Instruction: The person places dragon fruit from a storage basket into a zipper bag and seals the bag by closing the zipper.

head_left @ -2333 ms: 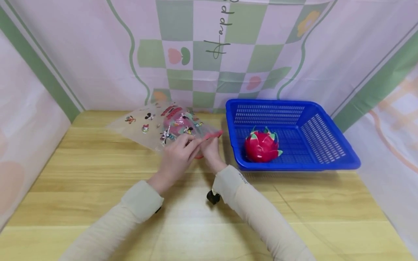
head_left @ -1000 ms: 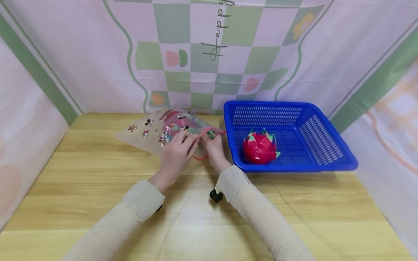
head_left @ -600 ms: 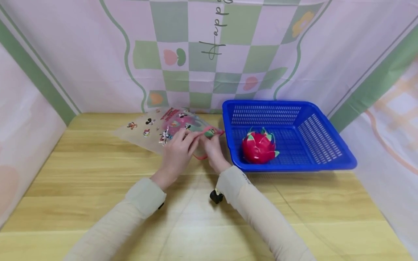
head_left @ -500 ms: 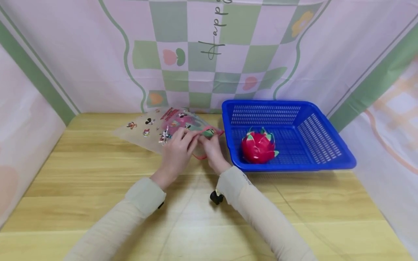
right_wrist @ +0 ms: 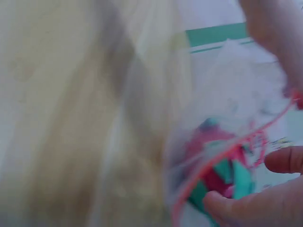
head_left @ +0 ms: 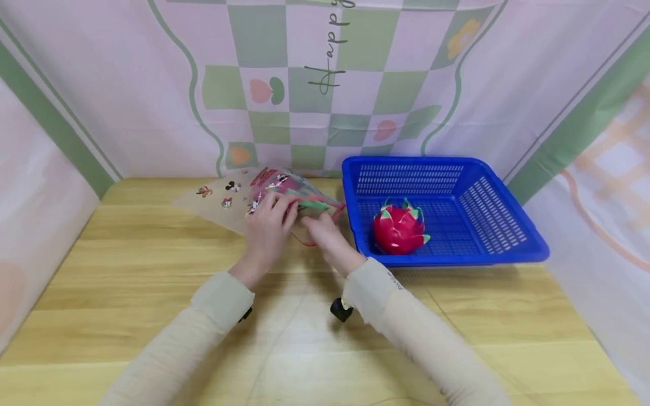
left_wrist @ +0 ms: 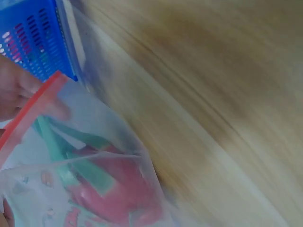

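On the left part of the wooden table (head_left: 142, 259), the clear bag (head_left: 241, 194) with cartoon prints lies with one corner flat, and its mouth is turned to the right and toward me. At this mouth is my left hand (head_left: 268, 225); its fingers appear to pinch the red strip (left_wrist: 29, 111) of the edge and hold it raised. Through the film I see the pink and green fruit (left_wrist: 123, 189), which lies inside the bag, some of its leaves pointing to the mouth. Next comes my right hand (head_left: 330, 234): its thumb stands apart from the fingers, in a moderate spread, and the fingertips reach in at the mouth, close to these leaves. I see nothing gripped there; whether they touch a leaf I cannot tell. The present step seems to me the handling of this mouth around the fruit. To do it well, I judge, the left pinch should be firm, so that the mouth does not collapse, and the right fingers should go gently, so that no leaf catches on the strip. Farther right, very near the bag, stands the blue basket (head_left: 447, 260), with the red dragon fruit (head_left: 399, 230) in its left side; my right wrist should not bump it.
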Action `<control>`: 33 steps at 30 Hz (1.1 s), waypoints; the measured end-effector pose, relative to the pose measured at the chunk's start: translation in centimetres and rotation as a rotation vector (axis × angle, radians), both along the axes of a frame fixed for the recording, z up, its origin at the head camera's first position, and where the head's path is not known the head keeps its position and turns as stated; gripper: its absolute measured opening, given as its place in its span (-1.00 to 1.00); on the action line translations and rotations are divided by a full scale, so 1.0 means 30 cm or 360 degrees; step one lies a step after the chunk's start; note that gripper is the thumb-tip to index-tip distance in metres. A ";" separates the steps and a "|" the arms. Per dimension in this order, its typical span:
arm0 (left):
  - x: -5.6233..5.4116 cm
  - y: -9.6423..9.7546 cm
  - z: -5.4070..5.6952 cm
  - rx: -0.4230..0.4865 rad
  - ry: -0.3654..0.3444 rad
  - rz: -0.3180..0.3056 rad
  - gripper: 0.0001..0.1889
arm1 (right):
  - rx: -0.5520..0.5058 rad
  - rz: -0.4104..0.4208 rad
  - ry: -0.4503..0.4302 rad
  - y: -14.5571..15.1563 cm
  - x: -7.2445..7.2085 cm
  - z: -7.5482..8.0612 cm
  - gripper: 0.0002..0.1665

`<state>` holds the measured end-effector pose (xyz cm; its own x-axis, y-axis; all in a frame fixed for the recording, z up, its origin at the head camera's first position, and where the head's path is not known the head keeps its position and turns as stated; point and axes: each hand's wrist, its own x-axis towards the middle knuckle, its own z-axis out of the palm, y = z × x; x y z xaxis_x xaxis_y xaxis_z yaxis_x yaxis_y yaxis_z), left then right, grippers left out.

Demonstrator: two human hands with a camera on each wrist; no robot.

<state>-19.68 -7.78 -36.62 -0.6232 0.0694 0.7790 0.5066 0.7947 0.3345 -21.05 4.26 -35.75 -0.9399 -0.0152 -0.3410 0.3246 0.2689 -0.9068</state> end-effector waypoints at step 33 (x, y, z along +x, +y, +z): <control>-0.009 -0.018 -0.012 0.0037 -0.0065 0.0002 -0.87 | 0.1208 0.0476 0.0604 0.693 -0.096 0.185 -0.58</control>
